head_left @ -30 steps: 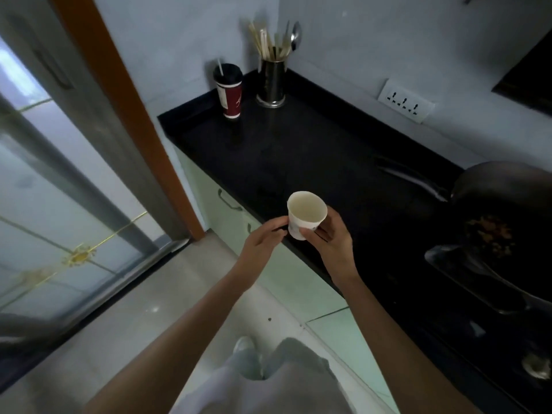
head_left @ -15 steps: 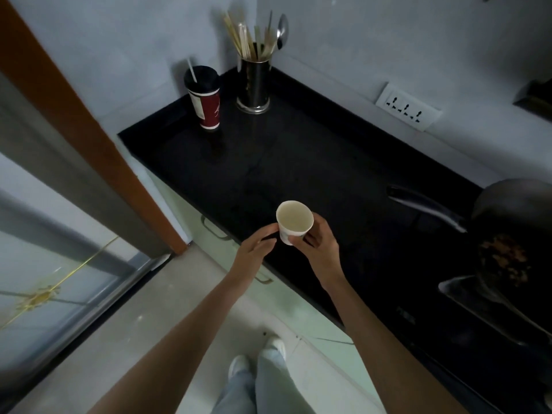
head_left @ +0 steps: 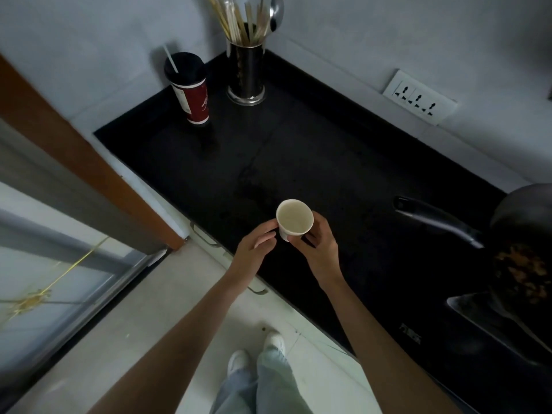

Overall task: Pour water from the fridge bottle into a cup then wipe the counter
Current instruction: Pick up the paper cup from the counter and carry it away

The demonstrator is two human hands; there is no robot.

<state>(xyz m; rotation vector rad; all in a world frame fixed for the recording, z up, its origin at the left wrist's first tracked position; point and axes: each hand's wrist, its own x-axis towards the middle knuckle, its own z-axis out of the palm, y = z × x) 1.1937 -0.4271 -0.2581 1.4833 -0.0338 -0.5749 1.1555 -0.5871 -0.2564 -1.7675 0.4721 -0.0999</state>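
Note:
A small white paper cup [head_left: 294,220] is upright and empty, held just above the front part of the black counter [head_left: 313,156]. My right hand [head_left: 318,249] grips it from the right side, fingers curled round its wall. My left hand [head_left: 254,249] is beside the cup on the left, its fingertips at or very near the cup wall, fingers fairly straight. No water bottle or cloth is in view.
A red takeaway cup with black lid and straw [head_left: 191,91] and a metal holder of chopsticks and spoons [head_left: 246,67] stand at the counter's back left. A dark wok with food [head_left: 525,252] sits at the right, its handle [head_left: 433,219] pointing left. A wall socket [head_left: 418,98] is behind.
The view has shifted forward and over the counter. Both hands with the cup have moved from the counter's front edge to a spot over its surface.

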